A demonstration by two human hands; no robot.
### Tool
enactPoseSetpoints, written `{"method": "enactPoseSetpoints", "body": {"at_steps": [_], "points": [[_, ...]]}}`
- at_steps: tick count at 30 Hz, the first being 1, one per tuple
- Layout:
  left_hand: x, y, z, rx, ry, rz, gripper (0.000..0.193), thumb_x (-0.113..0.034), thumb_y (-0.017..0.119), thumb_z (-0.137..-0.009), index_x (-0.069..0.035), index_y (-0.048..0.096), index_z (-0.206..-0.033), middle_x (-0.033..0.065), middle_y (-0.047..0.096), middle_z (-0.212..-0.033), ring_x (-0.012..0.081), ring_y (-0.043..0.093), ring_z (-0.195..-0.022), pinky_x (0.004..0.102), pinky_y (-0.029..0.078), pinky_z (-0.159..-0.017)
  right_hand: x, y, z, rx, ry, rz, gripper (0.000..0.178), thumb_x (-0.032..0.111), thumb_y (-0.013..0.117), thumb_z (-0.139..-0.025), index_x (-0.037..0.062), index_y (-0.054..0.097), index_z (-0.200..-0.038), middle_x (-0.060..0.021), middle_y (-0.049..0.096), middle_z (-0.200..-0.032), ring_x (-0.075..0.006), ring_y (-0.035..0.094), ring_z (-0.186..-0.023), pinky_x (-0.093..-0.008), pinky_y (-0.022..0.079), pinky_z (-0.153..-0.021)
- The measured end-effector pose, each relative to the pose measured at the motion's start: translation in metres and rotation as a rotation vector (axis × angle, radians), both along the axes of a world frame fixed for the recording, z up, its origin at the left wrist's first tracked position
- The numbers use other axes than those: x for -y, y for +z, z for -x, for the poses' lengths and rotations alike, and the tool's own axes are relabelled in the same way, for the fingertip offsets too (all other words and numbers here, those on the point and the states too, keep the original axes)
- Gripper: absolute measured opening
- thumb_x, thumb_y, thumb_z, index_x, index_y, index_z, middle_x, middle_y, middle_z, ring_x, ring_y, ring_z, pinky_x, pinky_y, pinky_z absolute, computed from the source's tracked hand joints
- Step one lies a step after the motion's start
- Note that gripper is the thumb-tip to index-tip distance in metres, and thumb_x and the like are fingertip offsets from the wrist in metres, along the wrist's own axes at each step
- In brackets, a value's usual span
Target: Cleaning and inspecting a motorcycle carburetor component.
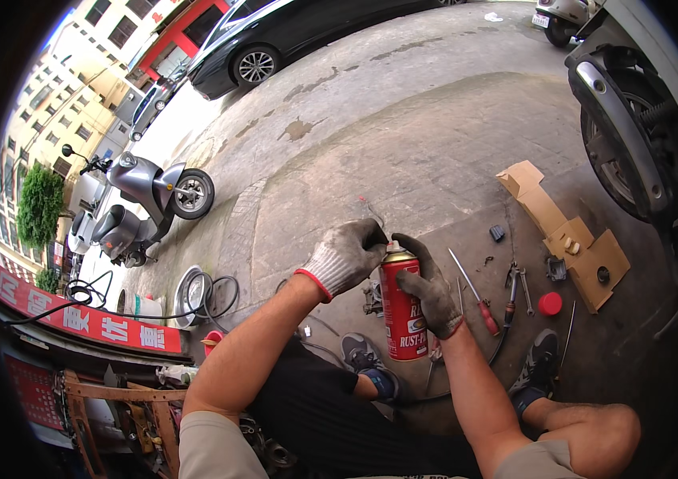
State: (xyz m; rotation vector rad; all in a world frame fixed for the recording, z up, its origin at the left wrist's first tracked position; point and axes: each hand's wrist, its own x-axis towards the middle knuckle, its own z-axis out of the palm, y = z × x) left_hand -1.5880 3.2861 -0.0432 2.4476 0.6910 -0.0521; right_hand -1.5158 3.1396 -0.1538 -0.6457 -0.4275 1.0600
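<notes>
My right hand (433, 291), in a grey-palmed work glove, is wrapped round a red spray can (404, 315) held upright above the ground. My left hand (345, 259), in a matching glove with a red cuff, is at the can's top, fingers bent together by the nozzle (395, 247). Whatever those fingers hold is hidden. Behind the can a metal part (372, 298) shows in part. To the right lie a red-handled screwdriver (487, 316), a wrench (527, 292) and a round red cap (550, 303).
Unfolded cardboard (551, 211) with small parts on it lies at the right, near a raised scooter wheel (622, 148). Small dark parts (497, 233) are on the concrete. At left stand a grey scooter (139, 188), a bucket (141, 306) and a black hose (223, 299).
</notes>
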Motion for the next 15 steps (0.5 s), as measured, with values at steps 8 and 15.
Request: {"method": "enactPoseSetpoints", "body": {"at_steps": [8,15], "points": [[0.0001,-0.0016,0.0006,-0.033,-0.019,-0.089,0.026,-0.021,0.064,-0.086,0.002,0.067,-0.098,0.0223,0.069,-0.095,0.0334,0.068,-0.09,0.0402,0.053,-0.08,-0.0032,-0.0063,0.0013,0.073,-0.016,0.039,0.066,0.012,0.069,-0.084,0.0128,0.039,-0.144,-0.0088,0.061,-0.104,-0.0184,0.064,-0.08,-0.0347,0.059,-0.07],[-0.0012,-0.0037,-0.0002,-0.026,-0.068,-0.205,0.021,-0.018,0.064,-0.084,0.001,0.067,-0.093,0.0219,0.067,-0.091,0.0361,0.067,-0.086,0.0421,0.053,-0.077,-0.0054,-0.0077,0.0013,0.189,-0.013,0.111,0.067,0.013,0.073,-0.084,0.0148,0.04,-0.143,-0.0086,0.061,-0.101,-0.0187,0.065,-0.077,-0.0348,0.059,-0.066]]}}
